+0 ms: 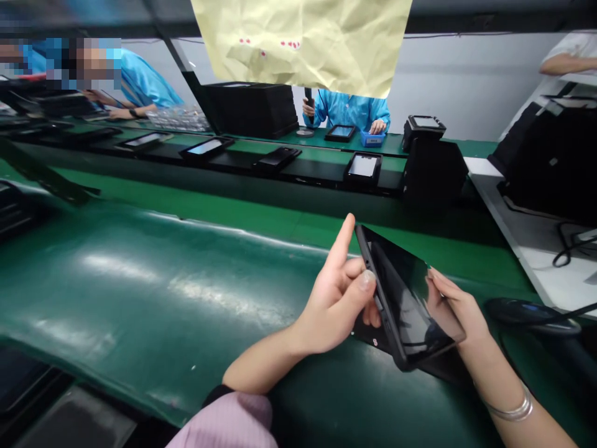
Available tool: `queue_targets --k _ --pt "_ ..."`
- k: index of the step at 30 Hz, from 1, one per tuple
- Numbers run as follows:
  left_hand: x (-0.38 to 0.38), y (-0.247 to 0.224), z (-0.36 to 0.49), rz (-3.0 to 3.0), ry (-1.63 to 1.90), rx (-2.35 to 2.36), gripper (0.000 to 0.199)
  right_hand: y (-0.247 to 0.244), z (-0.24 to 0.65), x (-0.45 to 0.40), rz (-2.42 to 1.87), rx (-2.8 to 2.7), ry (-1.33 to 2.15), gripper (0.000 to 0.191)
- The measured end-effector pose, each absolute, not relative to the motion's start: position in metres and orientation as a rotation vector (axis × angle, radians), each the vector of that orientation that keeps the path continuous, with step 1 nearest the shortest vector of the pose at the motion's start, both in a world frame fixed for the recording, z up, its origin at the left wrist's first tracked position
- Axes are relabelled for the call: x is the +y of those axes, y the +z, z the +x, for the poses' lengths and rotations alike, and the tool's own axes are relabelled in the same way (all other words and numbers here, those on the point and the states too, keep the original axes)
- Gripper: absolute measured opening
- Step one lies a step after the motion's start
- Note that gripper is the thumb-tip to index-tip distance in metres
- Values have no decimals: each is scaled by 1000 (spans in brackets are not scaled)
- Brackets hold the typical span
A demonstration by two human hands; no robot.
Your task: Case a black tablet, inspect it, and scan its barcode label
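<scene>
A black tablet (405, 298) is held tilted above the green bench, its dark glossy screen facing up and mirroring the surroundings. My left hand (338, 292) is at its left edge, thumb pressed by the side buttons, index finger stretched out past the top corner and the other fingers curled partly behind. Along the opposite edge, my right hand (459, 305) grips the tablet, most of its fingers hidden underneath. Below the tablet lies a flat dark object (373, 336) with a small pale mark, mostly covered; its kind cannot be made out.
Beyond the green bench (140, 298), several tablets (364, 167) lie along a dark conveyor (308, 177). Black trays (252, 109) are stacked behind it. Co-workers in blue (345, 112) work opposite. A yellow sheet (303, 43) hangs overhead. A dark corded device (532, 316) lies at right.
</scene>
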State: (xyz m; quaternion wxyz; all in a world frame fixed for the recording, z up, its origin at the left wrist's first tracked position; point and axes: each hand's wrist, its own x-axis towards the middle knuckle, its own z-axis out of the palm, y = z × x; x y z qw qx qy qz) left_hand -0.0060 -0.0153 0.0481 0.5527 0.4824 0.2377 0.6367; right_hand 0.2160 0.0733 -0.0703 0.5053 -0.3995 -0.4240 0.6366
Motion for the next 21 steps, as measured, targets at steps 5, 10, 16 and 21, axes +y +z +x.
queue_targets --k 5,10,16,21 --pt "-23 52 -5 1142 1469 433 69 -59 212 68 -928 -959 1665 35" --pt "-31 58 -5 1178 1398 379 65 -45 206 62 -879 -948 1679 35" --pt "-38 57 -11 1420 1282 502 65 -34 206 62 -819 -974 1538 37" --pt "-41 58 -16 1827 1218 528 73 -19 214 62 -787 -952 1362 49"
